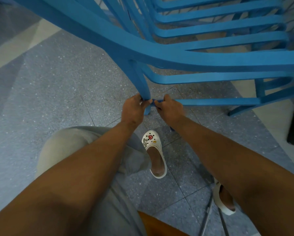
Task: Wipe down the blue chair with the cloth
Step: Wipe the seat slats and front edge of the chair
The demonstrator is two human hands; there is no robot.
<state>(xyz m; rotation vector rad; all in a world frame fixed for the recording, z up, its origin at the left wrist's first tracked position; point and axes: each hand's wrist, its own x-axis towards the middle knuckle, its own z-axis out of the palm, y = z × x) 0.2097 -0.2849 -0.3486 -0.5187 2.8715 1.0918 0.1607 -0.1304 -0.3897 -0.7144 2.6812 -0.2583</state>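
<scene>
Head view: blue chair (185, 57) tilted over speckled floor (49, 92), left hand (134, 108) and right hand (168, 109) each gripping an end of a blue cloth (153, 101) looped round its lower leg; risk: chair tipping under uneven pulling.

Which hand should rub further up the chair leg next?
Probably the left hand: it grips the chair leg. The right hand sits beside it, pinching the blue cloth.
</scene>
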